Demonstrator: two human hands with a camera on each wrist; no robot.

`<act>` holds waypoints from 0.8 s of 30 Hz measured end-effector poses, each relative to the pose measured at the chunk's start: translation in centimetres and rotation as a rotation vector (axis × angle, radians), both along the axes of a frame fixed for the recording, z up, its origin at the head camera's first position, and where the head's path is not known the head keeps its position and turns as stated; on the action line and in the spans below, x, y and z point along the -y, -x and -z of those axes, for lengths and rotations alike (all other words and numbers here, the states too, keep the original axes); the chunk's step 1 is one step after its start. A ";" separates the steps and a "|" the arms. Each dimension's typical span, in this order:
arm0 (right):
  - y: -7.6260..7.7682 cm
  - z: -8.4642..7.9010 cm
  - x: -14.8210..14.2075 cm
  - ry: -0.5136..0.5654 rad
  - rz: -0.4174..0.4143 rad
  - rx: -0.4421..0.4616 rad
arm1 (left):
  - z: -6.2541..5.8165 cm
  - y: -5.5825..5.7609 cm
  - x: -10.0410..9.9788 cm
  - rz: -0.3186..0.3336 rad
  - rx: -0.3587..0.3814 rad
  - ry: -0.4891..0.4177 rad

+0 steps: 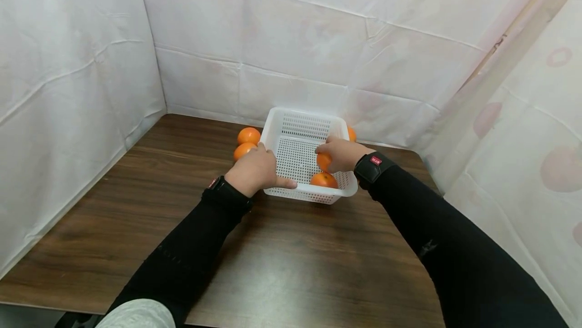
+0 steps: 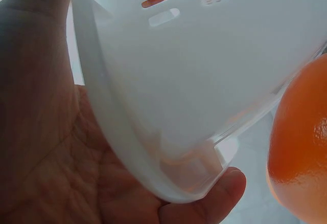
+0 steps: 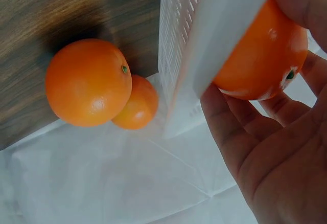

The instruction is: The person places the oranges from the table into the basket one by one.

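A white perforated plastic basket (image 1: 295,158) stands on the table between my hands. My left hand (image 1: 259,171) grips its near left corner, thumb along the front rim; in the left wrist view the palm and fingers wrap the rim (image 2: 97,91). Inside the basket's right side, my right hand (image 1: 341,155) holds an orange (image 3: 260,55) between thumb and fingers, close against the basket wall. Another orange (image 1: 324,180) lies on the basket floor, near the front right corner.
Two oranges (image 1: 248,136) sit left of the basket, close to my left hand. Right of it are two more oranges (image 3: 88,82), mostly hidden in the head view. White sheets (image 1: 295,30) hang behind and beside the brown wooden table (image 1: 291,262).
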State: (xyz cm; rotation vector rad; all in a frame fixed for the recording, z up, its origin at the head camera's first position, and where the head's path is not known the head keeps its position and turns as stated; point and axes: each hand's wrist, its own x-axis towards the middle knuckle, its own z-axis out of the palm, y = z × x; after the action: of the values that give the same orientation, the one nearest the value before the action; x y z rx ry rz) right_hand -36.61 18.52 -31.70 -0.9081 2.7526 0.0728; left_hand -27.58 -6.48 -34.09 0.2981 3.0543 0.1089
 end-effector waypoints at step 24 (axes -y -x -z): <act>1.0 1.6 0.7 -0.078 -0.038 0.002 | 0.2 0.0 -0.1 -0.009 0.003 -0.001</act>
State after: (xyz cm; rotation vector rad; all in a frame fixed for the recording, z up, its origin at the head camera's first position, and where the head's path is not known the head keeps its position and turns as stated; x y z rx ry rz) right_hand -37.60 17.84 -33.26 -0.9391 2.7098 0.1849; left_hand -27.57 -6.38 -34.25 0.2839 3.0529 0.1118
